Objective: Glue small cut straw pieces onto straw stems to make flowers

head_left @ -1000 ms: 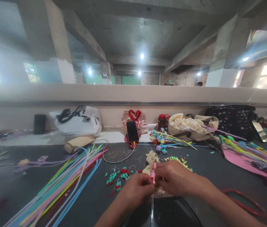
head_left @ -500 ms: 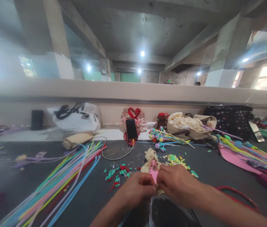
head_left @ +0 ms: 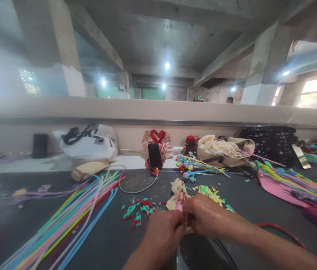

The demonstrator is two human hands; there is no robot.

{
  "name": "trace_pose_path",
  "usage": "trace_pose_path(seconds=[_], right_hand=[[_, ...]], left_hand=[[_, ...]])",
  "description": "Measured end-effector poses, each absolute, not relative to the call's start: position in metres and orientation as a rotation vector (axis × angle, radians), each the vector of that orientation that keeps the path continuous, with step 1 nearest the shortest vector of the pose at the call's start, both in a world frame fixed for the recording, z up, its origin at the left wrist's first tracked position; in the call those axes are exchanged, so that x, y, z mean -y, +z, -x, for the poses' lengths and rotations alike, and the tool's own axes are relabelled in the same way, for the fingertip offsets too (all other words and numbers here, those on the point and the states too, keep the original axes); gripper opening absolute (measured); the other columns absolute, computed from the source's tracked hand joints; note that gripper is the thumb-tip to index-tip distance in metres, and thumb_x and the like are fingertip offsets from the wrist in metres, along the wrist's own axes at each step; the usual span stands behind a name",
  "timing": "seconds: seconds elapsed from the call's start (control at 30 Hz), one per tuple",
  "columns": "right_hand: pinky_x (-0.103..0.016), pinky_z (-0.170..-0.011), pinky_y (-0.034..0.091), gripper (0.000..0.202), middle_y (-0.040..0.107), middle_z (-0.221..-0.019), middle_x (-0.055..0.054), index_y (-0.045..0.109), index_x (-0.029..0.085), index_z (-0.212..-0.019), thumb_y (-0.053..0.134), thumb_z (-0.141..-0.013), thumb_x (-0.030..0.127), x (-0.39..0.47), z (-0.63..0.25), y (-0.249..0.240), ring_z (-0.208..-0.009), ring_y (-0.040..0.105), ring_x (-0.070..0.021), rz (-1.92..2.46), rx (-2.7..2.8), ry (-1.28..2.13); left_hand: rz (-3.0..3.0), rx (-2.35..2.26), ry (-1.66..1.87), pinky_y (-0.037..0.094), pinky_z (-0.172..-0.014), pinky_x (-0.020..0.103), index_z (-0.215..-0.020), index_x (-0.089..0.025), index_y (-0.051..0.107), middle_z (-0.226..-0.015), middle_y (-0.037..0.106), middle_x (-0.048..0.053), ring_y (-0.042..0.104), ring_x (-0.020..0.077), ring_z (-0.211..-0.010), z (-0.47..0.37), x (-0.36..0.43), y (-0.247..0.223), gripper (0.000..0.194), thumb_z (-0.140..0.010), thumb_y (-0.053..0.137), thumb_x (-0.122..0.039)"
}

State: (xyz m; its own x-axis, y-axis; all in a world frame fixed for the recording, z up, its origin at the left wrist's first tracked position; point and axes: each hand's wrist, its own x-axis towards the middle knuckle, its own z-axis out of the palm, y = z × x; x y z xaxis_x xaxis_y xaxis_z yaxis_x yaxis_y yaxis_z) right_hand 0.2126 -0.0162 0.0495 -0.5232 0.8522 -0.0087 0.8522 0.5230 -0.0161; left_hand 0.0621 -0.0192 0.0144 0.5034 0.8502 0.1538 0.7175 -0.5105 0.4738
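Note:
Near the front middle of the table, my left hand (head_left: 166,229) and my right hand (head_left: 207,214) meet with bent fingers pressed together. Whatever is pinched between their fingertips is hidden. Just beyond the fingers shows a pink piece (head_left: 180,203), with a crumpled cream-coloured wrapping (head_left: 177,186) around and behind it. Short green and red clippings (head_left: 137,213) lie left of my hands. Behind my right hand is a heap of yellow and pale clippings (head_left: 209,192). A dark, shiny surface (head_left: 196,251) shows below my wrists.
Long coloured fuzzy stems (head_left: 77,213) spread across the left. A phone (head_left: 155,155) on a cable leans against a patterned bag (head_left: 164,139) at the back. Finished-looking fuzzy flowers (head_left: 186,165) lie beside a cream cloth bag (head_left: 226,150). More stems rest on a pink sheet (head_left: 273,189) at right.
My left hand has turned, its back now more upward, and shifted slightly right and down. My right hand stays against it, a little left of before. The whole view has shifted slightly.

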Motion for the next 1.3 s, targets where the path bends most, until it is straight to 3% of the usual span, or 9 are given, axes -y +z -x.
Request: trace_pose_path(seconds=[0.33,0.53,0.73,0.83,1.07,1.3], right_hand=[[-0.019,-0.053,0.033,0.019,0.060,-0.066,-0.001,0.059,0.017,-0.062,0.046,-0.061,0.004,0.012,-0.215,0.026,-0.061,0.054,-0.0115,1.242,2.375,0.052],[-0.022,-0.057,0.034,0.018,0.056,-0.067,-0.003,0.058,0.016,-0.066,0.045,-0.071,0.006,0.015,-0.217,0.022,-0.064,0.051,-0.0131,1.100,2.319,-0.118],[-0.019,-0.058,0.039,0.016,0.062,-0.071,-0.001,0.066,0.016,-0.081,0.052,-0.077,0.020,0.005,-0.240,0.050,-0.064,0.055,-0.0115,1.092,2.265,0.610],[-0.020,-0.056,0.039,0.021,0.062,-0.070,-0.001,0.068,0.014,-0.080,0.050,-0.079,0.026,0.001,-0.249,0.057,-0.063,0.054,-0.0120,1.141,2.215,0.776],[-0.018,-0.060,0.037,0.015,0.062,-0.072,0.000,0.069,0.019,-0.082,0.058,-0.075,0.025,0.001,-0.243,0.052,-0.069,0.055,-0.0117,1.021,2.490,0.538],[-0.018,-0.060,0.038,0.016,0.062,-0.074,-0.001,0.067,0.018,-0.077,0.054,-0.072,0.013,0.005,-0.237,0.057,-0.069,0.056,-0.0114,1.026,2.571,0.364]], left_hand=[[-1.979,-1.169,0.782,0.022,-0.049,0.022,-0.051,-0.019,0.045,-0.049,0.042,-0.005,0.042,0.0106,-0.053,-0.063,0.012,0.011,0.014,-0.065,0.042,-0.017],[-1.711,-0.995,0.810,0.026,-0.049,0.021,-0.053,-0.018,0.047,-0.048,0.040,-0.006,0.039,0.0097,-0.050,-0.062,0.011,0.012,0.011,-0.064,0.044,-0.019],[-1.686,-1.004,0.799,0.027,-0.050,0.021,-0.057,-0.016,0.050,-0.052,0.043,-0.005,0.039,0.0094,-0.052,-0.059,0.008,0.010,0.009,-0.064,0.046,-0.021],[-1.708,-1.011,0.783,0.026,-0.050,0.021,-0.056,-0.017,0.049,-0.051,0.042,-0.006,0.038,0.0092,-0.051,-0.060,0.010,0.012,0.010,-0.064,0.047,-0.021],[-1.751,-1.050,0.752,0.025,-0.049,0.021,-0.055,-0.017,0.049,-0.050,0.040,-0.007,0.038,0.0095,-0.051,-0.061,0.013,0.017,0.011,-0.064,0.046,-0.022],[-1.902,-1.108,0.719,0.023,-0.048,0.021,-0.053,-0.018,0.047,-0.050,0.038,-0.006,0.037,0.0101,-0.052,-0.059,0.015,0.021,0.013,-0.065,0.043,-0.022]])
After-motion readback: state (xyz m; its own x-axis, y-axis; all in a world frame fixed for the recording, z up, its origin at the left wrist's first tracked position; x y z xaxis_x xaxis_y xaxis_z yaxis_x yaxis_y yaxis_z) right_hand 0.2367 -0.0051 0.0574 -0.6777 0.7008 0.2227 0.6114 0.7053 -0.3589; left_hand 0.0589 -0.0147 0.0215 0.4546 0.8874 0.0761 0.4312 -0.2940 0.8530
